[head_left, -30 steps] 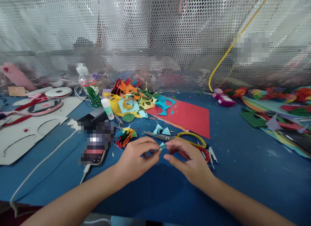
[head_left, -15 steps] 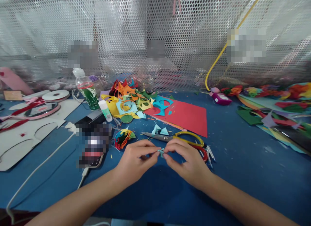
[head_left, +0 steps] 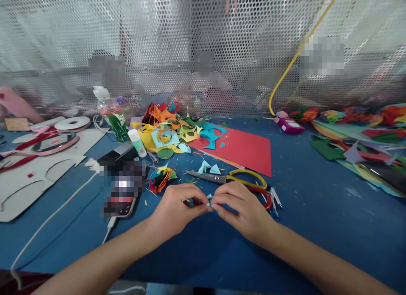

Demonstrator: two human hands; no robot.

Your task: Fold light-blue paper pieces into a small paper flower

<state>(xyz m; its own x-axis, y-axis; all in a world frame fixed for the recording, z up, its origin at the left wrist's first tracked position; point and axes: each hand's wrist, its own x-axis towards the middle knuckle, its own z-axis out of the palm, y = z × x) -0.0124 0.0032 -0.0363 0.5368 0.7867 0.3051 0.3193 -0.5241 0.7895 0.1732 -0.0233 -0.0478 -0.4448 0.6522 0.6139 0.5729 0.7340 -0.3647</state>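
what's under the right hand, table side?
Under and behind the right hand: red scissor handles poking out at its far edge, yellow-handled scissors just beyond, on the blue table. The red pair's blades are covered by the hand.

Both forearms enter from the bottom edge of the frame, the left arm from the lower left and the right arm from the lower right, and they converge toward the lower centre. The left hand lies knuckles up, its fingers curled inward and its thumb and forefinger tips pressed together at the right end. The right hand mirrors it, back of the hand up, fingers bent, pinching with thumb and forefinger at the left end. The fingertips of the two hands meet just below the frame's middle.
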